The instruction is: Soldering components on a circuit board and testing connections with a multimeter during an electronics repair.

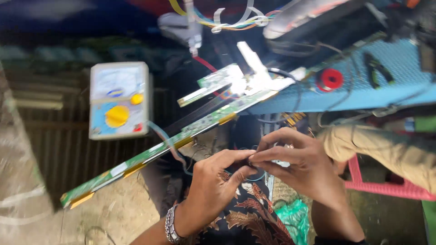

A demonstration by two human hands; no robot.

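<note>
My left hand [213,183] and right hand [299,163] meet fingertip to fingertip over my lap, both pinched nearly closed on something small and dark [251,159], perhaps a wire end, though blur keeps me from being sure. I judge this a fiddly preparing step, twisting or stripping. Just beyond my knuckles lies the long green circuit strip [150,156], with the analogue multimeter [119,100] above left and a red solder spool [330,79] on the blue mat [399,59]. Next calls for a steady, fine grip.
</note>
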